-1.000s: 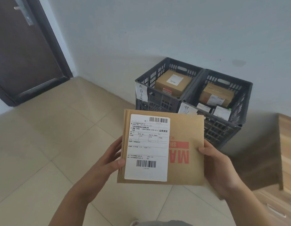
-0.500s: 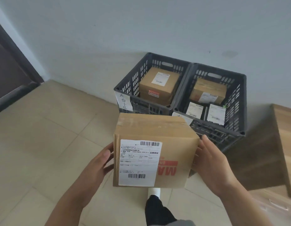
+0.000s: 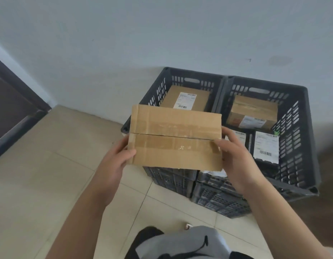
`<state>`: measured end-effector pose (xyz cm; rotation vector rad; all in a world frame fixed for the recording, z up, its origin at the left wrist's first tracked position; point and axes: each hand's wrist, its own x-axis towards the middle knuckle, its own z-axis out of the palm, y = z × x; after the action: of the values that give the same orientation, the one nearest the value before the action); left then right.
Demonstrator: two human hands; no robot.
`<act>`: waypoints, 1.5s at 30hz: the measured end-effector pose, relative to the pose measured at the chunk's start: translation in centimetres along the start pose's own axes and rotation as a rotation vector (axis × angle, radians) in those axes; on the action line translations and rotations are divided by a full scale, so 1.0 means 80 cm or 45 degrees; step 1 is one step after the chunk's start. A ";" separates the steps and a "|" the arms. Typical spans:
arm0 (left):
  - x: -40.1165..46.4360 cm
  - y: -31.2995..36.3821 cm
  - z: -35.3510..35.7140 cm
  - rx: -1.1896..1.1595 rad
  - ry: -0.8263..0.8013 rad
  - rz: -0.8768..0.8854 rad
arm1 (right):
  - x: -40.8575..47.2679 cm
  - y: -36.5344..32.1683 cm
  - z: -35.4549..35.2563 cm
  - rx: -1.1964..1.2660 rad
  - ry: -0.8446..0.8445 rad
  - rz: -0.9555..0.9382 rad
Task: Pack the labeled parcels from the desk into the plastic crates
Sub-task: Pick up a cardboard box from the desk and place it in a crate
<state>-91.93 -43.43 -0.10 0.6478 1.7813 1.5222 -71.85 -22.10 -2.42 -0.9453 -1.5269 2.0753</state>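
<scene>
I have the cardboard parcel (image 3: 176,137) held between both hands, above the near edge of the left crate (image 3: 163,86). My left hand (image 3: 116,161) grips its left end, thumb on top, and my right hand (image 3: 234,157) grips the right end the same way. I judge this the carry-to-crate step, with the drop-in not yet done. The taped seam face looks up at me and the label is out of sight. The parcel's long axis runs left to right, roughly level. Next it needs lowering into a crate; the left crate holds one box (image 3: 184,99), the right crate (image 3: 292,128) several.
</scene>
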 end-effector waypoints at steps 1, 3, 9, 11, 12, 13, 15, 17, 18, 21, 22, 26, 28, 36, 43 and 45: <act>0.015 0.007 -0.002 0.025 -0.002 0.001 | 0.011 -0.010 0.001 -0.029 0.003 -0.020; 0.047 0.029 -0.001 0.079 0.002 0.014 | 0.034 -0.035 0.003 -0.074 0.038 -0.060; 0.166 0.073 0.000 0.250 -0.025 0.045 | 0.107 -0.086 0.007 -0.217 0.171 -0.084; 0.201 0.078 -0.004 0.355 -0.108 0.012 | 0.126 -0.085 0.016 -0.256 0.215 -0.010; 0.216 0.078 -0.008 0.407 -0.154 -0.006 | 0.133 -0.081 0.022 -0.270 0.239 0.042; 0.230 0.077 -0.013 0.472 -0.206 -0.019 | 0.139 -0.076 0.028 -0.272 0.261 0.094; 0.256 0.069 -0.025 0.590 -0.301 -0.059 | 0.154 -0.062 0.039 -0.265 0.304 0.192; 0.283 0.052 -0.034 0.653 -0.351 -0.136 | 0.171 -0.046 0.050 -0.244 0.365 0.294; 0.296 0.041 -0.038 0.668 -0.377 -0.184 | 0.181 -0.036 0.057 -0.239 0.406 0.354; 0.334 -0.001 -0.041 0.673 -0.482 -0.400 | 0.213 0.001 0.076 -0.247 0.511 0.557; 0.343 -0.012 -0.040 0.662 -0.505 -0.503 | 0.224 0.015 0.081 -0.254 0.535 0.618; 0.377 -0.058 -0.035 0.553 -0.506 -0.798 | 0.269 0.058 0.096 -0.243 0.601 0.806; 0.397 -0.086 -0.031 0.569 -0.492 -0.816 | 0.289 0.075 0.099 -0.249 0.616 0.884; 0.464 -0.182 -0.014 0.536 -0.364 -0.883 | 0.353 0.112 0.099 -0.335 0.682 0.852; 0.474 -0.203 -0.007 0.679 -0.367 -0.846 | 0.371 0.132 0.107 -0.406 0.789 0.837; 0.473 -0.199 -0.007 0.676 -0.383 -0.829 | 0.372 0.134 0.108 -0.416 0.792 0.831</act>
<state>-115.31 -18.28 -22.68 0.4375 1.9030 0.4939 -97.86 -11.80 -19.45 -2.2002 -1.3240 1.6206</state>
